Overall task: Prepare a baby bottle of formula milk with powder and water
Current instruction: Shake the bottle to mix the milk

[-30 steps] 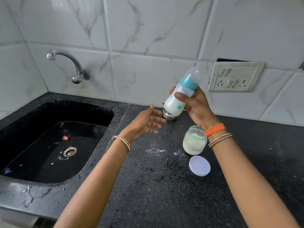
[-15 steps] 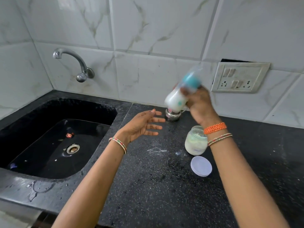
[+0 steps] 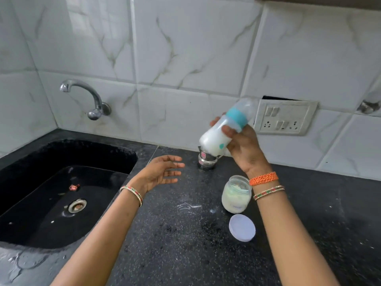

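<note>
Baby bottle (image 3: 224, 129) is in my right hand (image 3: 243, 147), fingers wrapped tight round its body, held off the counter and tilted, teal collar and clear cap up-right toward the socket plate (image 3: 285, 117). Sharp now, where half a second ago it was a motion blur; same tilt as a second ago. Milky white fill, looks mixed.

Left to right: black sink (image 3: 16, 159) with rough matte walls, wet floor, steel drain; chrome tap (image 3: 90, 100) on the marble-look tile above it. My left hand (image 3: 162, 172) hovers open, fingers spread, holding nothing, same spot as before, just right of the sink edge. Speckled black stone counter (image 3: 175, 244) is bare in front of it, plenty of room toward me. A small steel cup (image 3: 207, 159) sits near the back wall, directly below the bottle base; contact unclear. Open round powder jar (image 3: 236, 196) stands under my right wrist, its flat white lid (image 3: 242, 228) lying just in front, apart from it.
</note>
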{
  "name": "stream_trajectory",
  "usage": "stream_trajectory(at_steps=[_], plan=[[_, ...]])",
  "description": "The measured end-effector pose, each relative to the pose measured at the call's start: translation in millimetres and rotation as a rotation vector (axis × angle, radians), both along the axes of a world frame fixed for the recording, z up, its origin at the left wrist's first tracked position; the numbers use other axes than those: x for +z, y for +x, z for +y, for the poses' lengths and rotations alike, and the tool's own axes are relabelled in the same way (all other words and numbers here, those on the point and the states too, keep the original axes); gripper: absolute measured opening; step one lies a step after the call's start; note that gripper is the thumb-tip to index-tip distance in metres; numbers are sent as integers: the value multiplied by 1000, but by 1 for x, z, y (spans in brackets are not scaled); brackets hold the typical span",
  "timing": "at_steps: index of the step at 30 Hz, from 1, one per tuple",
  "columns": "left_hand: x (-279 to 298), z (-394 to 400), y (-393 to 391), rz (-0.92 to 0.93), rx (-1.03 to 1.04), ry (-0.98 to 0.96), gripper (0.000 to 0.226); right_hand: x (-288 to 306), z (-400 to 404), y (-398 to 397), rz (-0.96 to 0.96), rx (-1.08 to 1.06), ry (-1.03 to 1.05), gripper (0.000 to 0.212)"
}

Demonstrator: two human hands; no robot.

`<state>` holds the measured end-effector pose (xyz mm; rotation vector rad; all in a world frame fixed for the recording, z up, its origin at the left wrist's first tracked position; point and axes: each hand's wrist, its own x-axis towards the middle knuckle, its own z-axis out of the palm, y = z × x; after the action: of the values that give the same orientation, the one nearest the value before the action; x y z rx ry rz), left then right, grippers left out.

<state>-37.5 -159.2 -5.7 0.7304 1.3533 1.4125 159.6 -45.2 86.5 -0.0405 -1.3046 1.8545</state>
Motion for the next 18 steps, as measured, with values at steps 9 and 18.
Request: stream_trajectory(at_steps=[9, 18], plan=[[0, 6, 3, -49, 58, -5, 18, -11, -8, -3, 82, -292, -171, 37], [-1, 4, 25, -110, 23, 35, 18, -11, -37, -30, 66, -156, -5, 41]])
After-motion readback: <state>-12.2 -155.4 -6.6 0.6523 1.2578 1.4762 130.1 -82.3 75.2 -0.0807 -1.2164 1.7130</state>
